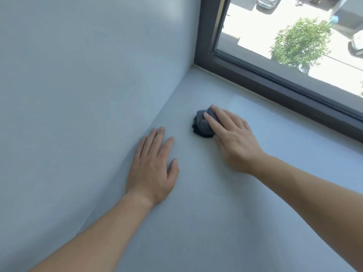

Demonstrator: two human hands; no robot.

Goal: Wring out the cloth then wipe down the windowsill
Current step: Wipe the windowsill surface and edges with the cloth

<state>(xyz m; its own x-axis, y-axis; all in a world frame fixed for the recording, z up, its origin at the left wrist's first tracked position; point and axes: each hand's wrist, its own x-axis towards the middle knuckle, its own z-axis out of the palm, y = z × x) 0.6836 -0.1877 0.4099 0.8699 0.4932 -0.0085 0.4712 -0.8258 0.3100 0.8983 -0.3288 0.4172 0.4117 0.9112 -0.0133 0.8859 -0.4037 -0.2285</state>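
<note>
A dark grey cloth [202,125] lies bunched up on the pale grey windowsill [225,203], a short way out from the left corner. My right hand [229,136] lies on top of it with fingers stretched out, pressing it onto the sill; part of the cloth is hidden under the palm. My left hand [153,167] rests flat on the sill with fingers spread, close to the left wall and apart from the cloth.
A plain grey side wall [88,85] rises along the left of the sill. A dark window frame [275,85] runs along the back, with glass above it showing a street, a tree and cars outside.
</note>
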